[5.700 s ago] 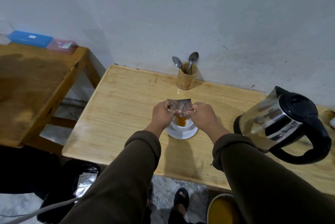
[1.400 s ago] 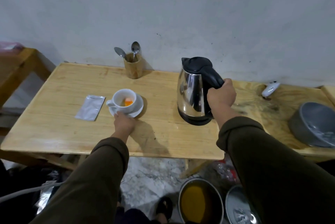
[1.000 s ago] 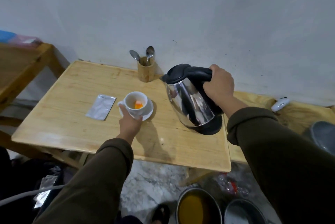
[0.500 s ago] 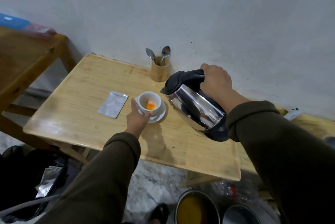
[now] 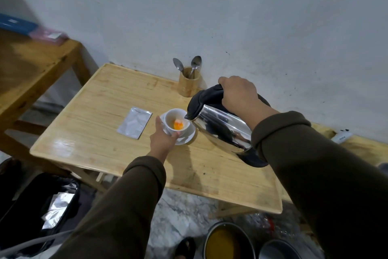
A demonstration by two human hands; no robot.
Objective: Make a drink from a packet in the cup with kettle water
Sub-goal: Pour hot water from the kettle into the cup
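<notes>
A white cup with orange powder at its bottom stands on a white saucer in the middle of the wooden table. My left hand holds the cup and saucer from the near left side. My right hand grips the black handle of a steel kettle, which is lifted and tilted, its spout right at the cup's right rim. No water stream is visible. A silver packet lies flat to the left of the cup.
A wooden holder with two spoons stands by the wall behind the cup. A second wooden table is at left. On the floor sit a pot of yellow liquid, another pot and a dark bag.
The kettle has come off the table, moved left and tipped further, so its spout now reaches the cup's rim. My left hand has stayed on the cup and saucer.
</notes>
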